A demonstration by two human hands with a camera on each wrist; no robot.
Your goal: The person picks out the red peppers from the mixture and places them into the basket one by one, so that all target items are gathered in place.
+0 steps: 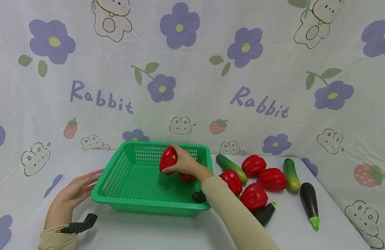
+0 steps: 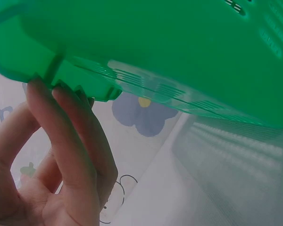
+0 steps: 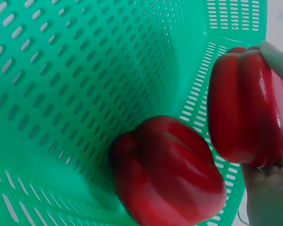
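Head view: your right hand (image 1: 185,161) grips a red pepper (image 1: 168,160); below that grip a second pepper (image 1: 186,177) lies in the basket (image 1: 148,205), which your left hand (image 1: 75,191) touches, fingers extended.

**My white tabletop, loaded toward the right**

On my tabletop (image 1: 142,236) stands a green basket (image 1: 148,203); to its right lie four red peppers (image 1: 271,180) close together, two cucumbers (image 1: 291,174) and two eggplants (image 1: 309,204), one eggplant partly hidden by my right sleeve (image 1: 237,215).
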